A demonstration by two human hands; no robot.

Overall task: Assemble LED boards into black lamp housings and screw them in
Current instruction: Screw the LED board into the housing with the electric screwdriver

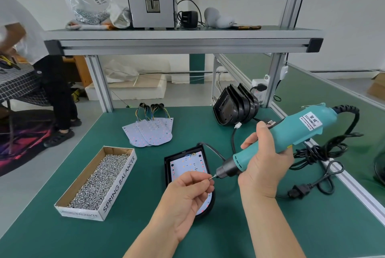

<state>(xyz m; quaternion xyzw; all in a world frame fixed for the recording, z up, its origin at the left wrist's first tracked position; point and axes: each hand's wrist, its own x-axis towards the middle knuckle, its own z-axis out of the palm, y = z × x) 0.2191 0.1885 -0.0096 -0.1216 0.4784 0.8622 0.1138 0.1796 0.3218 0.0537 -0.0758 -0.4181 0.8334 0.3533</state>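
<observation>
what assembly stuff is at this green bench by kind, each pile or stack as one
electric screwdriver: 1
box of screws: 1
housing with LED board inside: 1
pile of loose LED boards: 1
stack of black housings: 1
total: 5

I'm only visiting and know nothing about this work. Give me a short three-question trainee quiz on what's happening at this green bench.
1. True or false: the right hand grips the teal electric screwdriver.
2. Where do the loose silver screws lie? A) a glass jar B) the open cardboard box C) a metal bowl
3. Fill in: the left hand pinches a small screw at the screwdriver's ____.
Key: 1 true; 2 B; 3 tip.
</observation>
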